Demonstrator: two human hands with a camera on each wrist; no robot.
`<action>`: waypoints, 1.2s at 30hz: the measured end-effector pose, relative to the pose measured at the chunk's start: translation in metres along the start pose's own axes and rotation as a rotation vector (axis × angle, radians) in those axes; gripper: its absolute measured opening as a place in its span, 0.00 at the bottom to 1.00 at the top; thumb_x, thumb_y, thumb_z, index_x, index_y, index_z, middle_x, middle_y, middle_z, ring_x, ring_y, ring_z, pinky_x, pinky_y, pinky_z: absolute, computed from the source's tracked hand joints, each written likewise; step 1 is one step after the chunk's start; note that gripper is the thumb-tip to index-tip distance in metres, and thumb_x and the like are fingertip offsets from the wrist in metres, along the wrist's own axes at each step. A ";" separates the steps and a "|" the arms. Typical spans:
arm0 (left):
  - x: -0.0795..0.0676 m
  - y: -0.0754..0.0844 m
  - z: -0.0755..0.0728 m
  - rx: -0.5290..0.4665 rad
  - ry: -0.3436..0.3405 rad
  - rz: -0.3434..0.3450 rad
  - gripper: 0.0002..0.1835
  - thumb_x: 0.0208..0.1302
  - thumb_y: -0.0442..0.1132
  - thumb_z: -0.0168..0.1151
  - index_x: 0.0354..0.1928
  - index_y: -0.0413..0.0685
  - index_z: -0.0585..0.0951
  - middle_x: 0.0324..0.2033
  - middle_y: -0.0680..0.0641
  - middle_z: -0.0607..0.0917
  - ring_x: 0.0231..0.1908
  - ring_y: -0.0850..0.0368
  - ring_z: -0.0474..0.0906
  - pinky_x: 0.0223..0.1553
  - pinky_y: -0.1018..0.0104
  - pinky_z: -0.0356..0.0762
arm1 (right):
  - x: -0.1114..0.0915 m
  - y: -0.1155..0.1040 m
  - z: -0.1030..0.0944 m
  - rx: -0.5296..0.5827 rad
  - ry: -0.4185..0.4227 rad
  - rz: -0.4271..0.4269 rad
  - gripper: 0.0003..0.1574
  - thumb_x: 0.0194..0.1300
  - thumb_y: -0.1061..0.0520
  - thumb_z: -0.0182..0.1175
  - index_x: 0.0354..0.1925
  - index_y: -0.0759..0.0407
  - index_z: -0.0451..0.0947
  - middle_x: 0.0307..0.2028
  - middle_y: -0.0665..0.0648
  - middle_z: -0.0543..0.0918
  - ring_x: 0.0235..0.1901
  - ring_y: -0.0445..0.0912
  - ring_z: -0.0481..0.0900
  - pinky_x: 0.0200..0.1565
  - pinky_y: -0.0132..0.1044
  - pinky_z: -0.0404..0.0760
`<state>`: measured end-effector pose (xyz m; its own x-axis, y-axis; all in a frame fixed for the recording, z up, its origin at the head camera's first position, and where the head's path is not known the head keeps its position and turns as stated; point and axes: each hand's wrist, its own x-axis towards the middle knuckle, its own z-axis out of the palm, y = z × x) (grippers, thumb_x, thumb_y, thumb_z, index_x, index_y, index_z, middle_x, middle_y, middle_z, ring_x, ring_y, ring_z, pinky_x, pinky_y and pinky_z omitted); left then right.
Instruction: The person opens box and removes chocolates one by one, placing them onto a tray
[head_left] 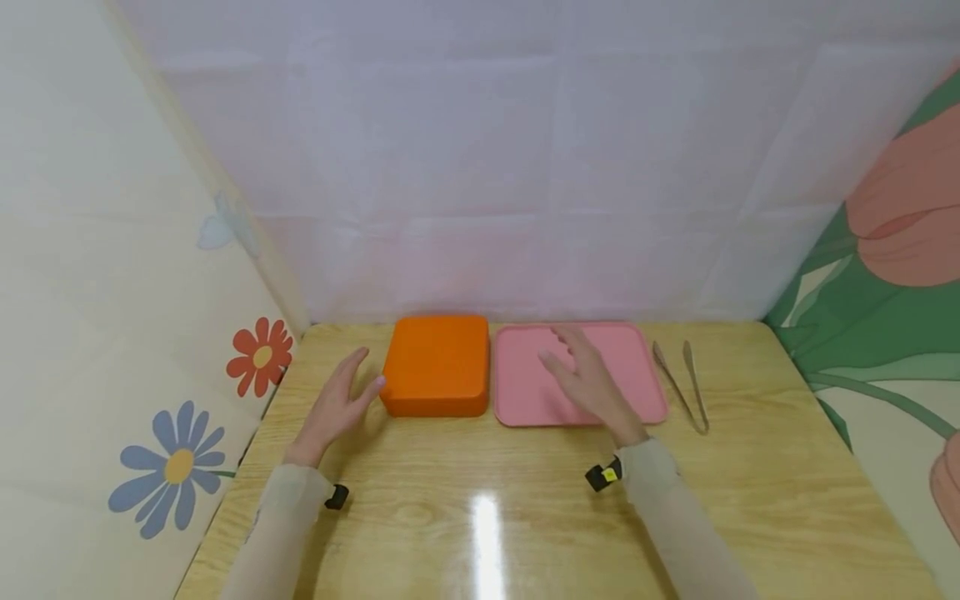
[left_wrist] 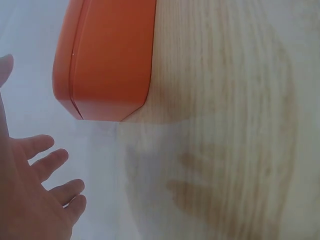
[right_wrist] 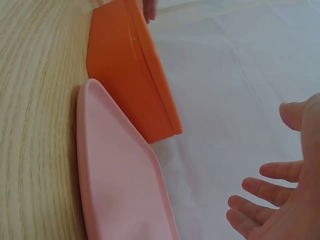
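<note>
An orange lidded box (head_left: pixel 437 362) sits toward the back of the wooden table, its lid seam showing in the left wrist view. My left hand (head_left: pixel 341 407) is held in the air just left of the box, fingers spread and holding nothing; in the left wrist view a gap shows between its fingers and the box (left_wrist: pixel 107 60). A pink tray (head_left: pixel 517 375) lies flat right beside the box. Over the tray hovers my right hand (head_left: pixel 588 385), fingers apart and nothing in them. The right wrist view shows the tray (right_wrist: pixel 122 185) bare where visible.
Metal tongs (head_left: pixel 693 387) lie spread on the table right of the tray. A pale cloth (head_left: pixel 480 167) hangs behind the table, with flower-printed sheets (head_left: pixel 180 467) at both sides. Light reflects off the wooden tabletop (head_left: pixel 420 500) in front.
</note>
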<state>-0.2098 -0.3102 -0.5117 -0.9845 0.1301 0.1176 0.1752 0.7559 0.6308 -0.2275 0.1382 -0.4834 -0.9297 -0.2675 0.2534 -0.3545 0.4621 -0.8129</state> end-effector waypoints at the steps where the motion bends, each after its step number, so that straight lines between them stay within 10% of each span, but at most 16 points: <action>1: -0.001 0.000 0.000 -0.009 -0.012 -0.007 0.44 0.80 0.61 0.57 0.85 0.45 0.56 0.84 0.36 0.57 0.82 0.31 0.52 0.78 0.28 0.52 | 0.001 0.000 0.001 0.004 -0.007 0.002 0.40 0.83 0.40 0.55 0.82 0.55 0.61 0.78 0.65 0.67 0.75 0.63 0.68 0.72 0.67 0.71; 23: -0.001 0.003 0.022 -0.070 -0.149 -0.066 0.70 0.54 0.65 0.82 0.86 0.42 0.50 0.84 0.34 0.54 0.82 0.29 0.52 0.78 0.26 0.52 | 0.004 -0.005 0.029 -0.015 -0.082 0.039 0.39 0.84 0.40 0.53 0.81 0.59 0.62 0.76 0.64 0.70 0.72 0.64 0.72 0.70 0.61 0.76; 36: 0.003 -0.002 0.029 -0.137 -0.155 -0.003 0.65 0.57 0.55 0.84 0.86 0.41 0.52 0.82 0.33 0.60 0.80 0.32 0.57 0.79 0.30 0.53 | 0.014 -0.010 0.058 0.050 -0.086 0.038 0.35 0.84 0.49 0.55 0.78 0.64 0.64 0.75 0.67 0.71 0.70 0.63 0.75 0.70 0.58 0.77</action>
<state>-0.2134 -0.2925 -0.5350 -0.9724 0.2332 0.0030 0.1613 0.6634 0.7307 -0.2308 0.0809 -0.5018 -0.9296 -0.3230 0.1777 -0.3117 0.4314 -0.8466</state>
